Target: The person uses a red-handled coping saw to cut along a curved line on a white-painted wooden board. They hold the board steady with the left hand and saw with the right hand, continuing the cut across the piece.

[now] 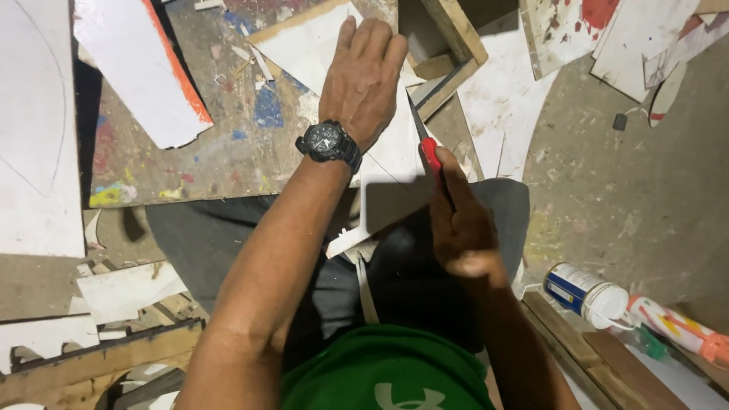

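Head view: left hand [363, 80] fingers flat together on white sheet [395, 148]; right hand [463, 228] fingers wrap red knife [430, 152].

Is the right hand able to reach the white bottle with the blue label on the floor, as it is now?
Probably yes, but not freely. The bottle lies on its side on the floor just right of the right hand, with nothing between them. However, that hand grips a red-handled knife, so it is occupied.

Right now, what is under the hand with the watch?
The left hand presses flat on a white sheet, which the right hand cuts with a red-handled knife. The sheet's part beneath the palm is hidden.
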